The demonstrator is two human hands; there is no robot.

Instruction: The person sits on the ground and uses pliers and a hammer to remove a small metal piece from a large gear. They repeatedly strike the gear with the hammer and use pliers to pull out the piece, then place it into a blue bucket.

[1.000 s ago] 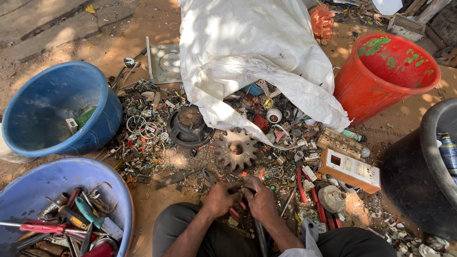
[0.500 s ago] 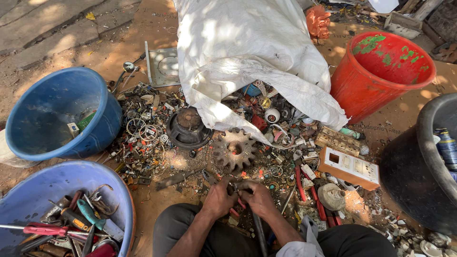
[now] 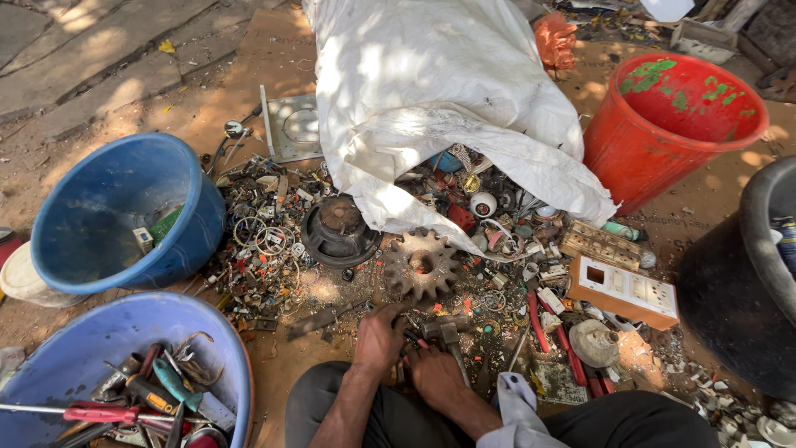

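While the rusty gear (image 3: 420,263) is lying just ahead, both hands, left hand (image 3: 379,338) and right hand (image 3: 434,375), are resting in the scrap pile (image 3: 274,257), fingers loosely curled, clamping nothing visible.

Both my hands are low, just on my side of the rusty toothed metal gear wheel (image 3: 420,263). My left hand (image 3: 378,338) lies palm down, fingers curled and reaching toward that gear wheel, fingertips just short of its lower rim. My right hand (image 3: 434,375) sits nearer my body, knuckles up, fingers bent under. The two hands are side by side, nearly touching. Both bare forearms angle in from my knees.
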